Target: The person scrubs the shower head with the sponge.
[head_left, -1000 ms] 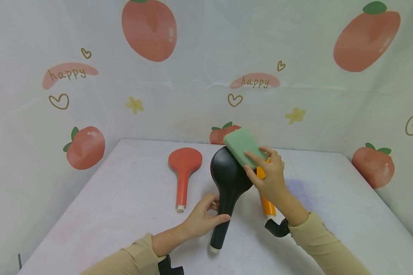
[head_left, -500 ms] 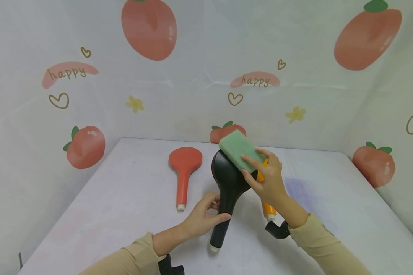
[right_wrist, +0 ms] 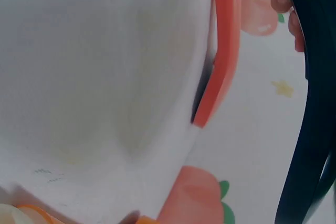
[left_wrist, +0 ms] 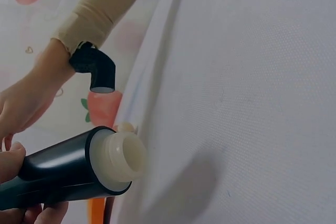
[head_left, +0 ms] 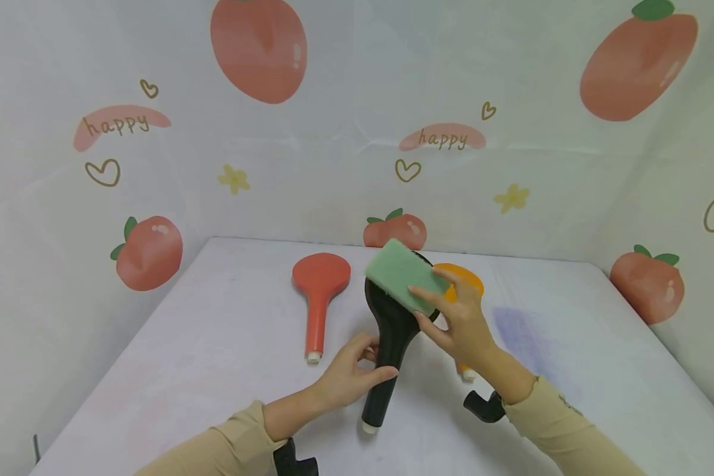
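In the head view, a person's left hand grips the handle of a black paddle-shaped object, thumb laid across it, the other fingers partly hidden behind. The right hand pinches a pale green block between thumb and fingers. The block covers much of the black object's round head; it appears to rest against it, though the block itself hides where the two would meet.

An orange paddle-shaped object is largely concealed by the right hand and wrist, leaving part of its head and the pale tip of its handle in sight. Left of the black object, a red paddle-shaped object lies in full view on the white table. (Both sleeves run off the lower edge of the frame.)

The left wrist view shows a pale, hollow fitting set inside the end of the black handle. In the right wrist view, the black object is cut off at the right edge.
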Tool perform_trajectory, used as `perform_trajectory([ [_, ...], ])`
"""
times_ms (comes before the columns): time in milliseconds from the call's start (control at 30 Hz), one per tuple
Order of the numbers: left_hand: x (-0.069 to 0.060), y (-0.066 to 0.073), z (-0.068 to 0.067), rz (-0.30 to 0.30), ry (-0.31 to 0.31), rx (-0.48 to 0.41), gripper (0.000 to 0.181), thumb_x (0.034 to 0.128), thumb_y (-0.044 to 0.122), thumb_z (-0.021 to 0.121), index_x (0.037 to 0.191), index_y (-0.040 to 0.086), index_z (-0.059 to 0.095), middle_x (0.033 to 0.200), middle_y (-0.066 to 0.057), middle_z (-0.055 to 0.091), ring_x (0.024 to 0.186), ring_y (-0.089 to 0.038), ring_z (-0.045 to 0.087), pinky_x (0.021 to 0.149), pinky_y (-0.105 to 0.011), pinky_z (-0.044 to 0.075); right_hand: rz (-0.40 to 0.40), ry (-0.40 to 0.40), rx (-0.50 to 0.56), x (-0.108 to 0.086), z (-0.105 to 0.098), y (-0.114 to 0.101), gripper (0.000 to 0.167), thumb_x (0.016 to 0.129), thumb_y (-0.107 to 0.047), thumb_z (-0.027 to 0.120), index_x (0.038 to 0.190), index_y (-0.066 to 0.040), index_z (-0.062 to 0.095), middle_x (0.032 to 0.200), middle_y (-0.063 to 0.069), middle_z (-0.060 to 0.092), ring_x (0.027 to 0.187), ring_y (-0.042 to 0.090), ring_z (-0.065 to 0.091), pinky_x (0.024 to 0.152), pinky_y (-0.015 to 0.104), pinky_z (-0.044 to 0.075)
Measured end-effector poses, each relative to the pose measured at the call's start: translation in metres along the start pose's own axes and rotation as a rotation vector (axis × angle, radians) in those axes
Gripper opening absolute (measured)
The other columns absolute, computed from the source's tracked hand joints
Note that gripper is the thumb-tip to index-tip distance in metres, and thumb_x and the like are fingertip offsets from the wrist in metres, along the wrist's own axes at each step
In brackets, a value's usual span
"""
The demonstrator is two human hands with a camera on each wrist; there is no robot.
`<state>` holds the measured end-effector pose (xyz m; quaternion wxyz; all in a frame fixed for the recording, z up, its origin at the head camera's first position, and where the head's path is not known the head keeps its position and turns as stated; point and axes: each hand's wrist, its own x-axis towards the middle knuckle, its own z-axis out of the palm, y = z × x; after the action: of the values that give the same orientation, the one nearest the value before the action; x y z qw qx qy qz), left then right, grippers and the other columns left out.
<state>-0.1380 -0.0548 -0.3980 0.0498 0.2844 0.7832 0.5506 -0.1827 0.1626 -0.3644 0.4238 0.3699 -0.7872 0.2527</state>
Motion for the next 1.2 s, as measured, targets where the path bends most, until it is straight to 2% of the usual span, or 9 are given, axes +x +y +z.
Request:
perform_trajectory([
  [133, 0.000, 0.000, 0.000, 0.004, 0.003, 0.002, 0.034, 0.0860, 0.016, 0.067, 0.112, -0.002, 0.055, 0.102, -0.016, 0.053, 0.093, -0.021, 0.057, 0.083, -0.030, 0.053, 0.041, 0.023, 0.001, -0.001, 0.000, 0.000, 0.038, 0.094, -0.043, 0.047, 0.105, -0.013, 0.068, 0.118, 0.027, 0.050, 0.108, 0.042, 0.045, 0.086, 0.057, 0.032],
  [267, 0.002, 0.000, 0.000, 0.029, 0.019, 0.006, 0.037, 0.0860, 0.016, 0.067, 0.116, -0.002, 0.055, 0.104, -0.016, 0.055, 0.094, -0.018, 0.056, 0.084, -0.028, 0.052, -0.092, 0.003, 0.016, -0.007, 0.003, -0.008, 0.032, 0.093, -0.038, 0.049, 0.104, -0.016, 0.069, 0.115, 0.026, 0.052, 0.105, 0.036, 0.047, 0.081, 0.045, 0.034],
  [400, 0.004, 0.000, -0.002, 0.054, 0.023, 0.001, 0.044, 0.0872, 0.016, 0.065, 0.124, -0.002, 0.050, 0.109, -0.016, 0.056, 0.096, -0.018, 0.054, 0.085, -0.027, 0.051, -0.210, -0.016, 0.013, -0.010, 0.003, -0.013, 0.028, 0.093, -0.033, 0.049, 0.103, -0.018, 0.069, 0.115, 0.024, 0.054, 0.104, 0.032, 0.047, 0.080, 0.041, 0.034],
  [500, 0.004, 0.000, -0.002, 0.035, 0.032, 0.003, 0.042, 0.0869, 0.017, 0.066, 0.122, -0.001, 0.052, 0.108, -0.015, 0.055, 0.097, -0.018, 0.053, 0.085, -0.026, 0.051, -0.186, 0.012, -0.001, -0.009, 0.002, -0.009, 0.028, 0.092, -0.033, 0.050, 0.102, -0.016, 0.070, 0.114, 0.025, 0.054, 0.103, 0.034, 0.049, 0.078, 0.042, 0.035],
  [700, 0.002, 0.000, -0.002, 0.020, 0.054, 0.008, 0.034, 0.0853, 0.016, 0.067, 0.114, 0.000, 0.057, 0.101, -0.013, 0.054, 0.094, -0.013, 0.053, 0.085, -0.023, 0.050, -0.016, 0.067, -0.035, -0.006, 0.001, -0.002, 0.035, 0.094, -0.039, 0.048, 0.102, -0.012, 0.069, 0.115, 0.028, 0.052, 0.104, 0.039, 0.049, 0.077, 0.051, 0.033],
  [800, 0.002, -0.001, -0.001, 0.032, 0.053, 0.000, 0.035, 0.0857, 0.016, 0.067, 0.115, -0.001, 0.057, 0.102, -0.014, 0.054, 0.093, -0.012, 0.052, 0.085, -0.022, 0.050, -0.047, 0.060, -0.018, -0.008, 0.003, -0.006, 0.033, 0.093, -0.037, 0.049, 0.103, -0.013, 0.069, 0.115, 0.027, 0.053, 0.102, 0.039, 0.049, 0.076, 0.048, 0.034],
  [1033, 0.004, -0.003, -0.003, 0.081, 0.036, -0.012, 0.046, 0.0883, 0.015, 0.064, 0.127, -0.001, 0.047, 0.113, -0.017, 0.054, 0.097, -0.018, 0.054, 0.084, -0.025, 0.051, -0.227, 0.010, -0.012, -0.017, 0.005, -0.018, 0.028, 0.092, -0.035, 0.049, 0.104, -0.019, 0.069, 0.114, 0.022, 0.054, 0.103, 0.032, 0.048, 0.078, 0.042, 0.034],
  [1133, 0.004, -0.002, -0.004, 0.042, 0.043, -0.017, 0.044, 0.0882, 0.016, 0.064, 0.125, -0.001, 0.050, 0.111, -0.016, 0.055, 0.096, -0.018, 0.054, 0.085, -0.026, 0.051, -0.207, 0.020, -0.013, -0.019, 0.003, -0.014, 0.028, 0.092, -0.035, 0.049, 0.103, -0.018, 0.069, 0.114, 0.024, 0.054, 0.102, 0.032, 0.048, 0.075, 0.040, 0.033],
  [1200, 0.003, -0.001, -0.005, 0.006, 0.048, -0.023, 0.040, 0.0877, 0.017, 0.065, 0.122, -0.001, 0.053, 0.108, -0.016, 0.055, 0.096, -0.016, 0.053, 0.085, -0.026, 0.051, -0.145, 0.033, -0.022, -0.020, 0.001, -0.009, 0.030, 0.093, -0.036, 0.049, 0.103, -0.015, 0.069, 0.114, 0.026, 0.053, 0.102, 0.034, 0.049, 0.073, 0.041, 0.031],
])
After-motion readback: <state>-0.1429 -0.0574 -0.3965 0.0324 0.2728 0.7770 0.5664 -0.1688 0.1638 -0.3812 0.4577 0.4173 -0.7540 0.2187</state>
